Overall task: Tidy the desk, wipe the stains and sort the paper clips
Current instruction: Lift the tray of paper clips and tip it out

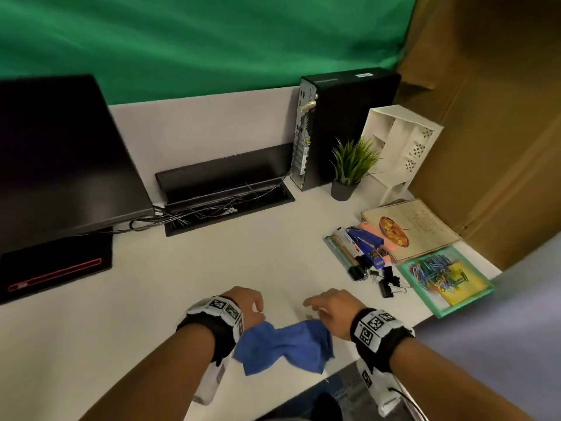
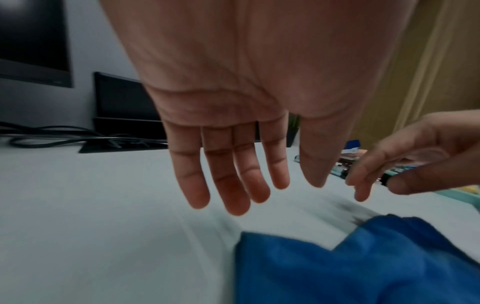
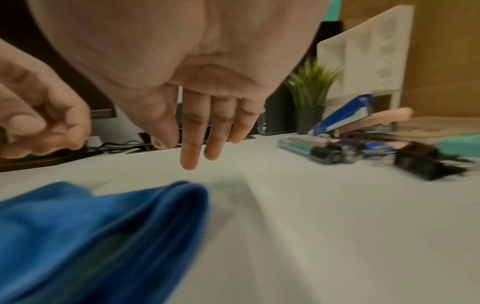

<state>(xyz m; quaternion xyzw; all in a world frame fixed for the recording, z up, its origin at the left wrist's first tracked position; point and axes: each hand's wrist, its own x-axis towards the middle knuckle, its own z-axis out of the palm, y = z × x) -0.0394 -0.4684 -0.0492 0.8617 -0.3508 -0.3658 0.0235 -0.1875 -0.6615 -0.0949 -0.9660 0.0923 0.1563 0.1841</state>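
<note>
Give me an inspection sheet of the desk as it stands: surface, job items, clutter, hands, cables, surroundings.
Surface: white desk; no stains made out in these blurred views.
Job's things: blue cloth crumpled near the front edge, in no grip; coloured paper clips heaped unsorted in the green tray.
Clutter: blue stapler, markers, black binder clips, notebook, all at right.
Hands: left hand and right hand open, above the cloth, holding nothing.
Cables: tangled at the open cable hatch.
Surroundings: monitor, computer tower, potted plant, white organiser, green backdrop.
</note>
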